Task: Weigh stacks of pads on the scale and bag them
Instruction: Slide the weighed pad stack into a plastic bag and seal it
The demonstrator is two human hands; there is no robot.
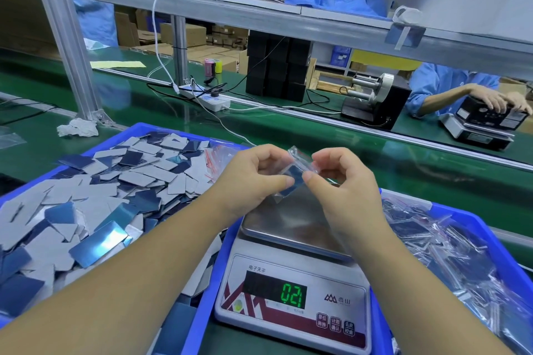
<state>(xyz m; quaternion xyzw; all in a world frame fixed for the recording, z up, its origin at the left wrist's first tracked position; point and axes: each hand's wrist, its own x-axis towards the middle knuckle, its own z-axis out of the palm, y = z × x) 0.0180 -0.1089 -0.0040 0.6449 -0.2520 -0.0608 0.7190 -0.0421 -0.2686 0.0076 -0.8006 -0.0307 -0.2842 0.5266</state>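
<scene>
Pads (294, 179), a small dark stack, sit inside a clear bag (300, 166) held in the air above the scale (294, 277) pan; left hand (253, 179) and right hand (343, 181) each pinch the bag between curled fingers and thumb. Scale display reads 02.1 in green. Loose pads fill the blue tray (202, 294) at left; filled bags lie in the blue bin (478, 228) at right.

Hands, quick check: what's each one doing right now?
Left hand: pinching the left end of the small clear bag with pads inside, above the scale.
Right hand: pinching the same bag's right end.
</scene>
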